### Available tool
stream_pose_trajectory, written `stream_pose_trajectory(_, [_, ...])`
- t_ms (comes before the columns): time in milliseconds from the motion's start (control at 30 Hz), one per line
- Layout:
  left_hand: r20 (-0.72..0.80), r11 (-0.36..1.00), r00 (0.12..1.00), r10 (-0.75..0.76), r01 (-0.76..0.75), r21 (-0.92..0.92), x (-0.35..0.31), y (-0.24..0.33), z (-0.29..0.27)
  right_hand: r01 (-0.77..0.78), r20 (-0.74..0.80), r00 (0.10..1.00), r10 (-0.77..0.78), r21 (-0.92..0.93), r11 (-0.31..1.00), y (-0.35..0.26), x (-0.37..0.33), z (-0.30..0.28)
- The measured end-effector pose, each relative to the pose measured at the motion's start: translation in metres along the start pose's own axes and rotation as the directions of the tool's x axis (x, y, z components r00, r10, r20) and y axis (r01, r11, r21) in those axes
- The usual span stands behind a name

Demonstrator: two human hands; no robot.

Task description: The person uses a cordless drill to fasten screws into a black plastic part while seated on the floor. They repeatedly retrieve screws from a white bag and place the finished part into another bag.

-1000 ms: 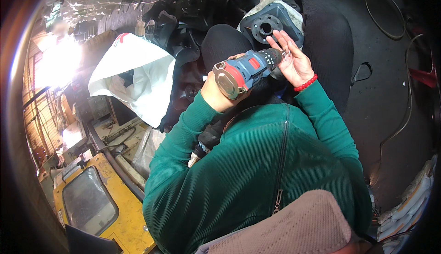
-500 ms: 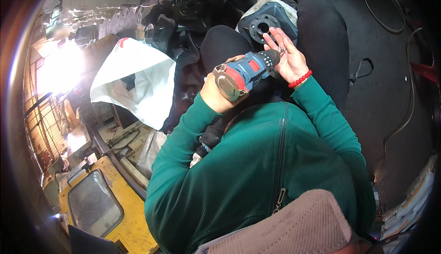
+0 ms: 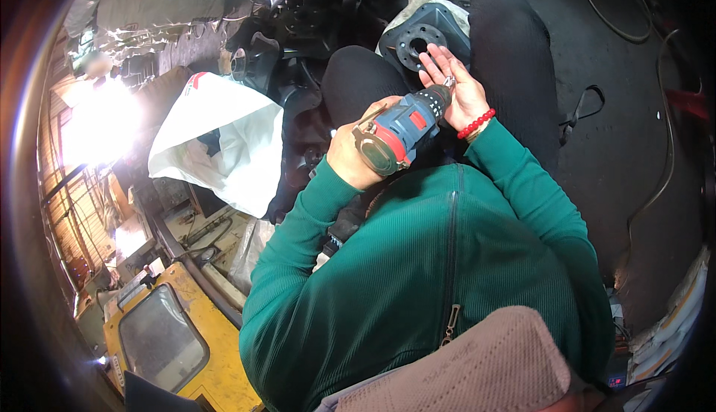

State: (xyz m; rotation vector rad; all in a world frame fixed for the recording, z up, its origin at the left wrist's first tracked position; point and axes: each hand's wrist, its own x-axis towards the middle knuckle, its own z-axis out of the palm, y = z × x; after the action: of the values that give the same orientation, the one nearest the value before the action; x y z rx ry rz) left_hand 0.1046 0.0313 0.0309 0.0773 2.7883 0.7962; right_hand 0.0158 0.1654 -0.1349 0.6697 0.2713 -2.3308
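My left hand [image 3: 349,157] is wrapped round a blue and red cordless drill [image 3: 403,127], its black chuck aimed up and to the right. Just beyond the chuck is my right hand [image 3: 461,87], palm turned up and fingers stretched out, with a red bead bracelet at the wrist. A small shiny metal piece [image 3: 450,81] shows at the chuck's tip against the palm; its kind is too small to tell. Past my right fingertips, between my knees, stands a black metal part [image 3: 440,18] with a square plate and a round, holed flange.
At left is an open white sack [image 3: 246,136] with dark things inside. Several black parts [image 3: 309,20] lie piled beyond it. A yellow machine panel [image 3: 216,367] with a window stands at lower left. A hose [image 3: 666,166] and a strap loop [image 3: 585,106] lie on the right floor.
The view has shifted slightly, so most things sit a little differently in it. The drill remains in my left hand, its tip close to my outstretched right fingers.
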Motion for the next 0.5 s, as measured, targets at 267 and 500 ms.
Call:
stream_pose_trajectory(267, [-0.013,0.999,0.999,-0.052,0.052,-0.005,-0.002,-0.005,0.001,-0.020,0.036,0.999,0.019,0.012,1.000,-0.002,0.000,-0.001])
stream_pose_trajectory(500, [-0.041,0.998,0.999,-0.001,0.004,0.063,0.000,0.003,-0.004,-0.067,0.027,0.997,0.068,-0.020,0.998,-0.002,-0.002,-0.001])
